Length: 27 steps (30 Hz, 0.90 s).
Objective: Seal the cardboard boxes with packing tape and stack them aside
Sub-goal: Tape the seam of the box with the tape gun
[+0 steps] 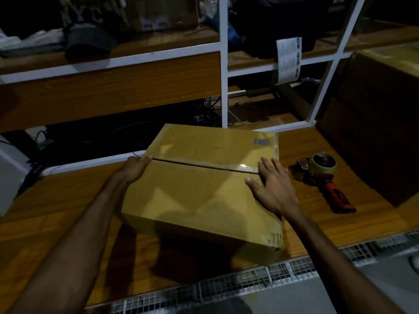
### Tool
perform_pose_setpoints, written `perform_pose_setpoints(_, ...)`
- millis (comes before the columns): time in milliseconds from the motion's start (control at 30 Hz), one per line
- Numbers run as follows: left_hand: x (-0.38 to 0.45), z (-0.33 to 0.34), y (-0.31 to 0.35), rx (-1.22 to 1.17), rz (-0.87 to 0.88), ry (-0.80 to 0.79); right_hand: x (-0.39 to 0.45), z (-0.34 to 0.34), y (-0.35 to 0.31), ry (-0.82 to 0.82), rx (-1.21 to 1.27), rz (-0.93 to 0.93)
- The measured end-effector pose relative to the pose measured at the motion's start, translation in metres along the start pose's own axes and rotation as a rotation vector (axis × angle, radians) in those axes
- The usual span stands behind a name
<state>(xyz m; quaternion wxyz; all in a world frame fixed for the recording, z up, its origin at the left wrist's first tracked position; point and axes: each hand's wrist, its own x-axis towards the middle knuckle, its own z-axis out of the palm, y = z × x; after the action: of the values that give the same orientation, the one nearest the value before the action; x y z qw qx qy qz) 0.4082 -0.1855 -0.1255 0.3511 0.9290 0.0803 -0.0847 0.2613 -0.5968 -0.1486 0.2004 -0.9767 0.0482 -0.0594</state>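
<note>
A closed cardboard box (199, 189) sits in the middle of a wooden table (56, 211), slightly rotated, one corner pointing toward the near right. Its two top flaps meet in a center seam (204, 165) that runs left to right across the lid, tilting a little nearer at its right end. A shiny strip of clear tape appears to cover at least the right part of that seam; how far left it reaches is hard to tell in the dim light.

The left hand (136, 167) holds the box's left edge at the seam's left end, fingers curled over the rim. The right hand (272, 186) lies flat on the lid at the seam's right end, fingers straight and spread, pressing down and grasping nothing.

The tape dispenser (324, 177), with a red handle and a roll of tape, lies on the table just right of the box, apart from both hands. The right hand is much the nearer one to it; its handle points toward the near right.

Farther right stands a larger dark carton (374, 123). Behind the table rise white-framed shelves (223, 64) holding dim, cluttered items.
</note>
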Motion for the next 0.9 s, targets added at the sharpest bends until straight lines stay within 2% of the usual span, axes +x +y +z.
perform_pose_setpoints(67, -0.004, 0.000, -0.008, -0.028, -0.015, -0.036, 0.005, -0.001, -0.001, 0.018, -0.009, 0.001)
perform_pose_setpoints(100, -0.011, 0.003, -0.010, 0.049, -0.001, 0.005, 0.009, -0.003, -0.001, 0.019, -0.010, -0.003)
perform_pose_setpoints(167, -0.028, 0.019, -0.011, 0.348, 0.067, 0.211, 0.024, -0.009, 0.001, 0.021, -0.024, -0.037)
perform_pose_setpoints(200, -0.044, 0.031, -0.004, 0.475, 0.107, 0.256, 0.035, -0.013, 0.003, 0.010, -0.024, -0.049)
perform_pose_setpoints(333, -0.127, 0.101, 0.055, 0.661, 0.267, 0.069, 0.087, -0.037, 0.015, -0.080, -0.049, -0.077)
perform_pose_setpoints(433, -0.187, 0.162, 0.112, 0.590, 0.411, -0.056, 0.126, -0.048, 0.031, -0.129, -0.023, -0.076)
perform_pose_setpoints(533, -0.223, 0.208, 0.152, 0.577, 0.506, -0.072, 0.152, -0.048, 0.046, -0.142, 0.080, -0.051)
perform_pose_setpoints(600, -0.235, 0.225, 0.164, 0.601, 0.494, -0.063, 0.156, -0.049, 0.047, -0.131, 0.139, -0.054)
perform_pose_setpoints(667, -0.241, 0.230, 0.162, 0.622, 0.478, -0.036, 0.157, -0.042, 0.050, -0.101, 0.197, -0.044)
perform_pose_setpoints(800, -0.252, 0.203, 0.132, 0.599, 0.503, -0.085, 0.130, -0.021, 0.070, -0.036, 0.371, -0.050)
perform_pose_setpoints(900, -0.272, 0.170, 0.094, 0.451, 0.505, -0.063, 0.072, -0.022, 0.068, 0.013, 0.438, 0.008)
